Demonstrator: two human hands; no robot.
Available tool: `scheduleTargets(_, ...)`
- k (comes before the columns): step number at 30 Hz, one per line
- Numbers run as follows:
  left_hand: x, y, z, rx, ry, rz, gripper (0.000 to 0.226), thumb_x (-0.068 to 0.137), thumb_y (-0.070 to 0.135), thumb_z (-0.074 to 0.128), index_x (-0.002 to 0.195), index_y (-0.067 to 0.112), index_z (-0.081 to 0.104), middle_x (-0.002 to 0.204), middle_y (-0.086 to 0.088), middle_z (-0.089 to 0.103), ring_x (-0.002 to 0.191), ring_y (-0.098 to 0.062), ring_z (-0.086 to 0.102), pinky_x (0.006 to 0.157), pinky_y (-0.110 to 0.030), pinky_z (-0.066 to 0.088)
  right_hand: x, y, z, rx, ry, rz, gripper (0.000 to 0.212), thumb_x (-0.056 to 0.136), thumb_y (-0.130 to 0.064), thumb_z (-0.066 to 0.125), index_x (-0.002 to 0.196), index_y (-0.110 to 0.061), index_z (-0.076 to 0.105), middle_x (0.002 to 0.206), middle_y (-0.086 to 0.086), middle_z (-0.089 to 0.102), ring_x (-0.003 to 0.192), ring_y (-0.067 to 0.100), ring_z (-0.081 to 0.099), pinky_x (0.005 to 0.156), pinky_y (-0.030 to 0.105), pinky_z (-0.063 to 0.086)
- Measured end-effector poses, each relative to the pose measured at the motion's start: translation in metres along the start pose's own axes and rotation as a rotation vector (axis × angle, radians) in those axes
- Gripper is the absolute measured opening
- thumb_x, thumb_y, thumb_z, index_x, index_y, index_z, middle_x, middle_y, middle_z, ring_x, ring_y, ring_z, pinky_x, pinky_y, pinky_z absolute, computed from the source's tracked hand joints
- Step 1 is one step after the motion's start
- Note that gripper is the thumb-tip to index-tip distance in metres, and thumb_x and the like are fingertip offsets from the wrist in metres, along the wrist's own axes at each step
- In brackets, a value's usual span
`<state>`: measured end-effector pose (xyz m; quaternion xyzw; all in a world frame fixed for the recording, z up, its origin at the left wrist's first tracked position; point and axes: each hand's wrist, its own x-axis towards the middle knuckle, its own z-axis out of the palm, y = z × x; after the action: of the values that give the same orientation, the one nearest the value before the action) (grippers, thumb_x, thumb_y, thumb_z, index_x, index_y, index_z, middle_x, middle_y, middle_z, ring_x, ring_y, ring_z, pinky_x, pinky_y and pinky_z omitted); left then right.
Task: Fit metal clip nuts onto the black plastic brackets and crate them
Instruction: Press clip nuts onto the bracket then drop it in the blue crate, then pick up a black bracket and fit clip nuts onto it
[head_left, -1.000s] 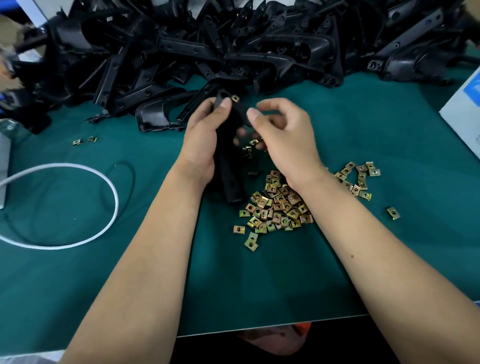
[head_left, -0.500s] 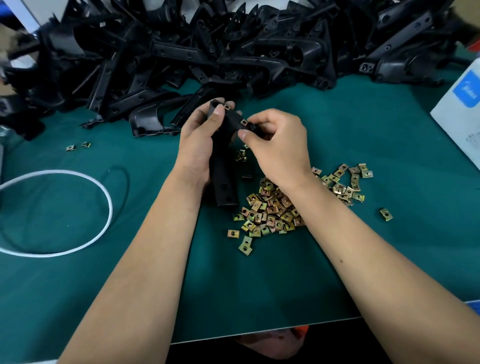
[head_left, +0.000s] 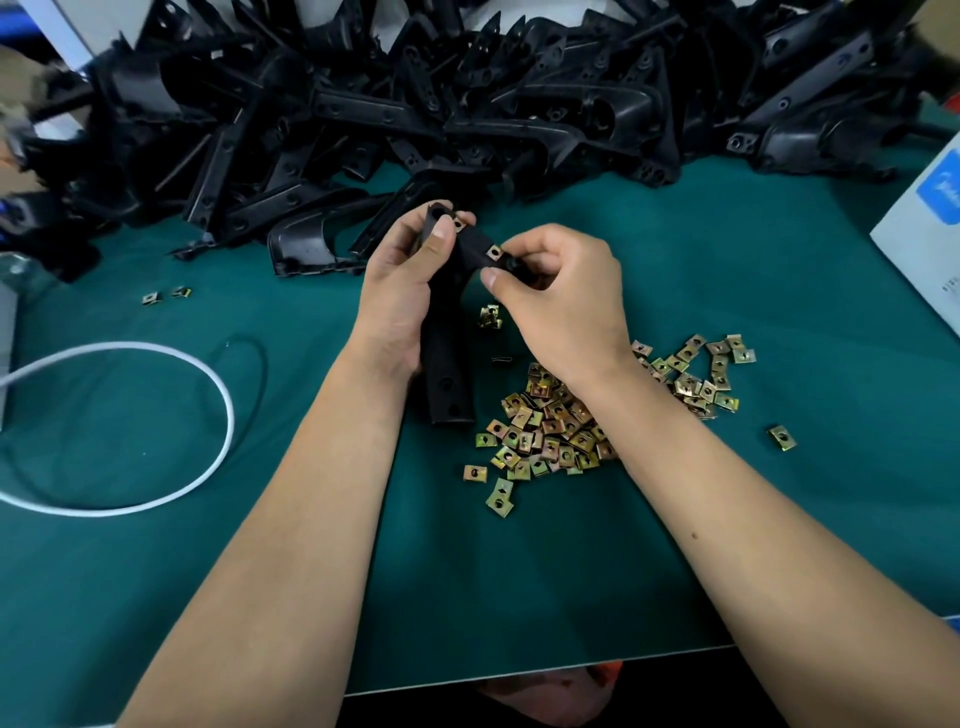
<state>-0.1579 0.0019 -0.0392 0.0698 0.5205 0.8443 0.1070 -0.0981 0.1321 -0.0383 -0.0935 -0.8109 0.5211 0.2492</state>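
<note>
Two clip nuts now sit on the black bracket (head_left: 445, 332): the one (head_left: 458, 224) at its far tip, there a second ago, and a second clip nut (head_left: 493, 253) on the right-hand branch, which half a second back was only being brought up. The left hand (head_left: 400, 291) grips the bracket's stem as before, thumb laid over the far end. The right hand (head_left: 563, 296) has closed in and pinches the branch end just beside the new nut. The bracket is matte black and forked, with two round holes near its near end, and is held above the green mat (head_left: 727, 260), left of the heap of loose clip nuts (head_left: 550, 426). The pile of brackets (head_left: 467, 93) lies across the far side.
</note>
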Motion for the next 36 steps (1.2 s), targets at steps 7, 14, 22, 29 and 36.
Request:
scheduleTargets(7, -0.005, 0.002, 0.004, 0.072, 0.042, 0.007, 0.009, 0.103, 0.007, 0.057, 0.104, 0.013, 0.064, 0.107, -0.006, 0.072, 0.089, -0.02, 0.067, 0.085, -0.034, 0.058, 0.003, 0.003, 0.0, -0.021, 0.002, -0.065, 0.016, 0.085, -0.029, 0.083, 0.09, -0.017, 0.075, 0.074, -0.012, 0.073, 0.07, 0.0, 0.068, 0.064, 0.01, 0.048)
scheduleTargets(14, -0.005, 0.004, 0.029, 0.211, 0.067, 0.083, 0.007, 0.102, 0.004, 0.06, 0.106, 0.008, 0.063, 0.101, -0.004, 0.074, 0.088, -0.014, 0.068, 0.083, -0.03, 0.058, 0.008, 0.0, -0.021, -0.134, -0.091, -0.084, 0.017, 0.095, -0.032, 0.072, 0.092, -0.016, 0.069, 0.081, -0.008, 0.07, 0.076, 0.009, 0.065, 0.071, 0.031, 0.053)
scheduleTargets(22, -0.025, -0.008, 0.161, 0.381, -0.144, 0.224, 0.007, 0.097, 0.003, 0.065, 0.101, 0.008, 0.063, 0.113, -0.025, 0.069, 0.107, -0.032, 0.068, 0.102, -0.042, 0.055, -0.002, 0.0, -0.135, -0.129, 0.146, -0.02, 0.015, 0.095, -0.031, 0.071, 0.098, -0.018, 0.065, 0.077, -0.014, 0.06, 0.07, 0.002, 0.052, 0.066, 0.022, 0.039)
scheduleTargets(29, -0.116, -0.083, 0.339, 0.393, -0.612, 0.215, 0.003, 0.099, 0.008, 0.063, 0.1, 0.005, 0.063, 0.093, -0.001, 0.065, 0.088, -0.012, 0.062, 0.089, -0.029, 0.052, -0.097, 0.042, -0.297, 0.041, 0.687, -0.016, 0.005, 0.095, -0.023, 0.065, 0.098, -0.019, 0.066, 0.077, -0.011, 0.067, 0.067, 0.006, 0.057, 0.063, 0.025, 0.045)
scheduleTargets(36, -0.234, -0.22, 0.404, 1.003, -1.305, 0.198, 0.05, 0.103, 0.047, 0.055, 0.14, 0.015, 0.051, 0.138, -0.018, 0.052, 0.129, -0.035, 0.052, 0.107, -0.044, 0.043, -0.252, 0.158, -0.393, 0.183, 0.953, 0.516, 0.015, 0.099, -0.019, 0.062, 0.087, -0.012, 0.068, 0.077, 0.008, 0.064, 0.077, 0.02, 0.056, 0.067, 0.037, 0.046)
